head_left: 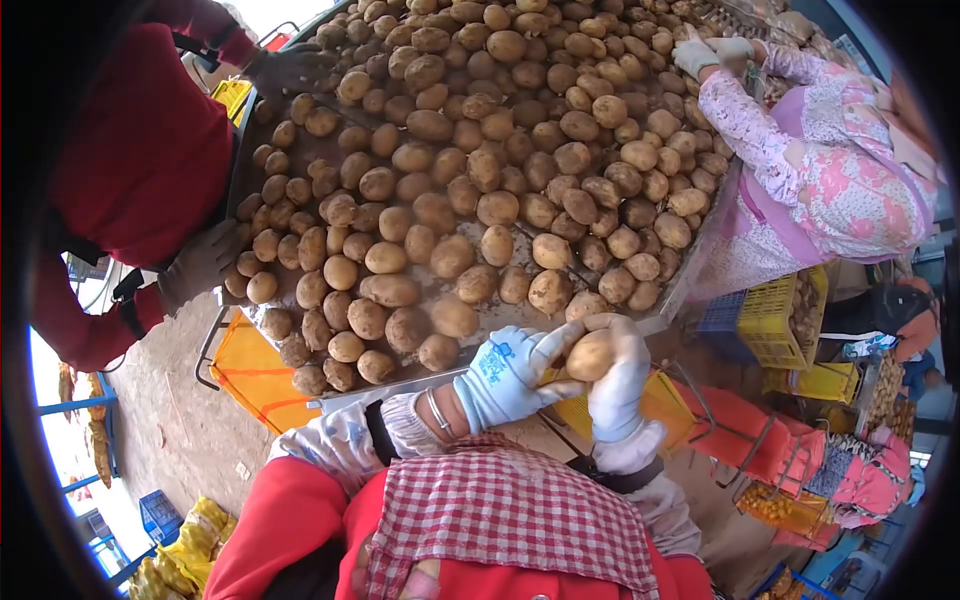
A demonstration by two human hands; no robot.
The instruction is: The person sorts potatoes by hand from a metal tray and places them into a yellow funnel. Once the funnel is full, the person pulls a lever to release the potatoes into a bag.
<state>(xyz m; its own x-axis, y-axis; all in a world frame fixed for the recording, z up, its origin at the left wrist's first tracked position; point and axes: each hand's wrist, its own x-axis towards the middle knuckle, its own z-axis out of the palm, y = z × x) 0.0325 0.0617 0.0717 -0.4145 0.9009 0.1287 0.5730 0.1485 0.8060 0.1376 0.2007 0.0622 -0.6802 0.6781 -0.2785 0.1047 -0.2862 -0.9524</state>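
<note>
Many brown potatoes lie over a metal sorting table in front of me. Near its front edge, my right hand, in a whitish glove, is closed around one potato. My left hand, in a light blue glove with a printed mark, is beside that potato, its thumb and fingers apart and pointing toward it. Some of the left fingertips are close to the potato or partly behind it. Loose potatoes lie just beyond both hands.
A co-worker in dark red reaches in from the left with dark gloves. Another in a floral top works at the right. An orange container stands below the table, and yellow crates are at right.
</note>
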